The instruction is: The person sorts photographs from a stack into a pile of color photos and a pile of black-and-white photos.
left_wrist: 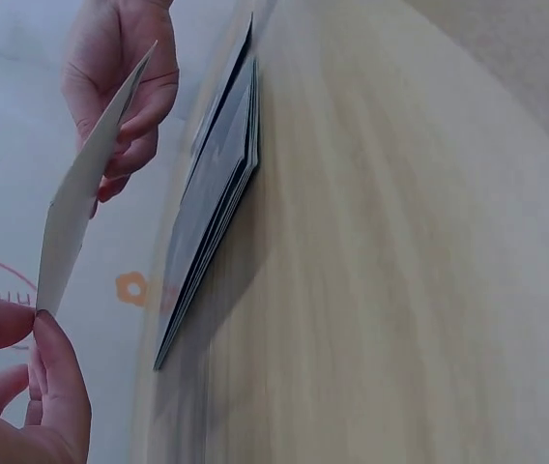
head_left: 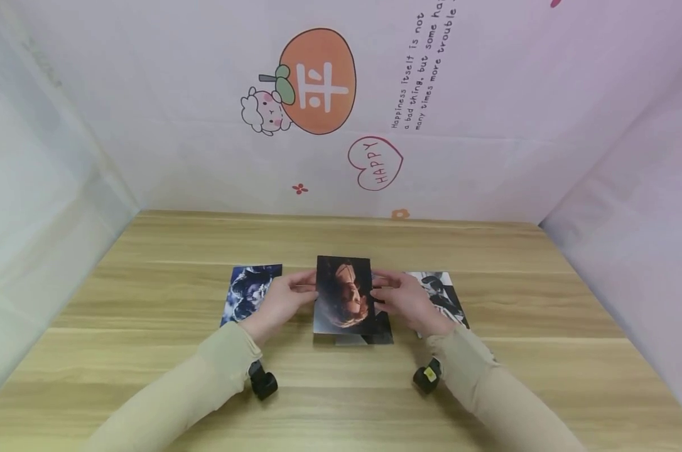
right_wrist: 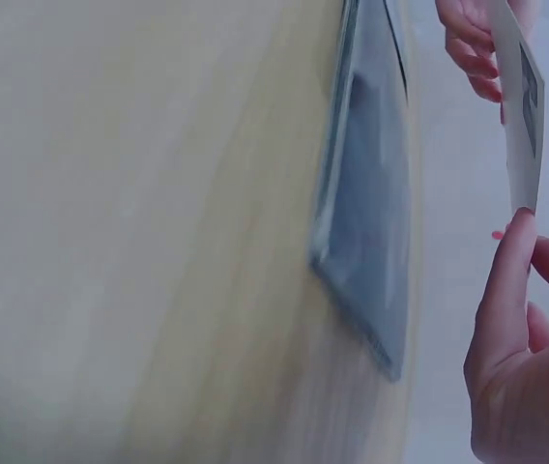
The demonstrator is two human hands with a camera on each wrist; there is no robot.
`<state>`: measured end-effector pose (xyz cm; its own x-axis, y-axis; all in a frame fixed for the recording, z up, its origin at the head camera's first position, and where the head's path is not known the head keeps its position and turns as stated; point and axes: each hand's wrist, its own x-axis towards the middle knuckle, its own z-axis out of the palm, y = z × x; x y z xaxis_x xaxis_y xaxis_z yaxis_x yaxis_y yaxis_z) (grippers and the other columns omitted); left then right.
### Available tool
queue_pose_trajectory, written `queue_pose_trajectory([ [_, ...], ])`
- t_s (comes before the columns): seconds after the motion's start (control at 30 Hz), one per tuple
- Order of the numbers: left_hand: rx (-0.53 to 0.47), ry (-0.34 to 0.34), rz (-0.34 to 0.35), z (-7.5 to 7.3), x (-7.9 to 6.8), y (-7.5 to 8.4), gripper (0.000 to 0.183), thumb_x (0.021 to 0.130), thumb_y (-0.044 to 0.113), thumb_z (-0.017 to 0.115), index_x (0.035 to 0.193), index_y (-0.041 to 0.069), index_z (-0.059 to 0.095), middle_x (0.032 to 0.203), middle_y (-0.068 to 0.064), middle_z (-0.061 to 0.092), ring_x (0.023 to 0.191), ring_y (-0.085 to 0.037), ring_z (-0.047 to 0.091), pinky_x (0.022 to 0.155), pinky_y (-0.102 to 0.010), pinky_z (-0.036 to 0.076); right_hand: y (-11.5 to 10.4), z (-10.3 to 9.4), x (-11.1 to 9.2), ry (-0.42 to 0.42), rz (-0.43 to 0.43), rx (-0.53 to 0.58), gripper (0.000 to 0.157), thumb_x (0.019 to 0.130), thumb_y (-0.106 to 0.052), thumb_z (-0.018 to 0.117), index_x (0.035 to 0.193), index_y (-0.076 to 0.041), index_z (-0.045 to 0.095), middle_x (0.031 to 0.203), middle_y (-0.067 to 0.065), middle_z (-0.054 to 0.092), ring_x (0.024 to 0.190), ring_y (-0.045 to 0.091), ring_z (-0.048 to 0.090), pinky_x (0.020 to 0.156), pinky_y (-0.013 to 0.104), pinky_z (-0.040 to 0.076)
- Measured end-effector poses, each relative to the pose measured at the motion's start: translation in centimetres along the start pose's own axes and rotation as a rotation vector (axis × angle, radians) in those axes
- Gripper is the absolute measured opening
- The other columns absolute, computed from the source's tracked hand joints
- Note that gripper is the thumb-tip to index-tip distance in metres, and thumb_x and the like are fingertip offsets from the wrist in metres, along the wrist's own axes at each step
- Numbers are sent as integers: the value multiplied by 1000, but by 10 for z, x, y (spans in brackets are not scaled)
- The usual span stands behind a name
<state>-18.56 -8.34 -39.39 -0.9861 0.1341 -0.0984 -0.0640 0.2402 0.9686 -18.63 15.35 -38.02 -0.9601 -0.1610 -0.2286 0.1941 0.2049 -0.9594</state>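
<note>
The left hand [head_left: 281, 302] and right hand [head_left: 405, 298] each pinch, between thumb and fingers, opposite edges of a dark portrait photo [head_left: 341, 298], raised mid-frame above the wood-grain table [head_left: 341, 408]. Beneath it shows a partly hidden photo [head_left: 384, 333]; a blue-toned photo [head_left: 240, 294] lies centre-left, a black-and-white photo [head_left: 447, 292] centre-right.

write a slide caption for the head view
Both hands hold a dark portrait card; other cards lie on the wooden table.
</note>
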Motion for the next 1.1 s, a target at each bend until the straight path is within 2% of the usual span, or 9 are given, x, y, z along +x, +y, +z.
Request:
queue_pose_trajectory([
  [0.17,-27,-10,-37,-20,-6,1,52,86,-1,63,137,4,49,121,-17,59,109,-25,60,89,-29,54,-8,17,4,-8,3,88,51,90,6,53,140,1,42,122,23,54,84,7,61,72,21,57],
  [0.3,-85,-24,-40,-40,-9,-1,53,88,-1,61,139,2,45,119,-18,57,98,-13,60,85,-24,55,-17,35,7,16,19,122,52,89,7,55,139,-3,44,119,19,55,83,8,61,72,22,57],
  [0.47,-143,-28,-36,-67,-15,-3,56,89,-3,59,141,-2,39,111,-12,56,85,-1,59,77,-16,54,-25,61,14,14,30,154,52,87,6,58,137,-7,49,117,18,57,84,13,61,73,24,57],
  [0.63,-102,-42,-37,-91,-25,-7,57,91,0,56,144,-3,33,117,-13,52,86,2,58,80,-15,53,-26,86,20,-37,33,150,52,87,5,57,137,-8,49,116,16,56,86,15,60,76,26,57],
  [0.8,-36,-25,-37,-111,-35,-15,58,92,0,55,144,-5,31,119,-17,50,86,5,57,80,-13,52,-26,110,28,-70,-1,130,51,85,8,56,135,-4,50,109,15,58,83,15,60,74,28,58],
  [0.97,95,-10,-33,-125,-41,-21,59,89,0,58,142,-8,34,122,-24,51,89,4,56,76,-15,54,-26,130,36,-73,13,99,50,84,10,55,133,0,52,103,16,60,77,12,60,70,27,59],
  [1.1,135,-38,-27,-132,-41,-23,60,88,-1,59,141,-9,33,124,-29,50,89,3,56,76,-16,54,-28,138,41,-81,35,66,48,86,8,57,132,-2,54,100,13,60,72,11,60,70,27,59],
])
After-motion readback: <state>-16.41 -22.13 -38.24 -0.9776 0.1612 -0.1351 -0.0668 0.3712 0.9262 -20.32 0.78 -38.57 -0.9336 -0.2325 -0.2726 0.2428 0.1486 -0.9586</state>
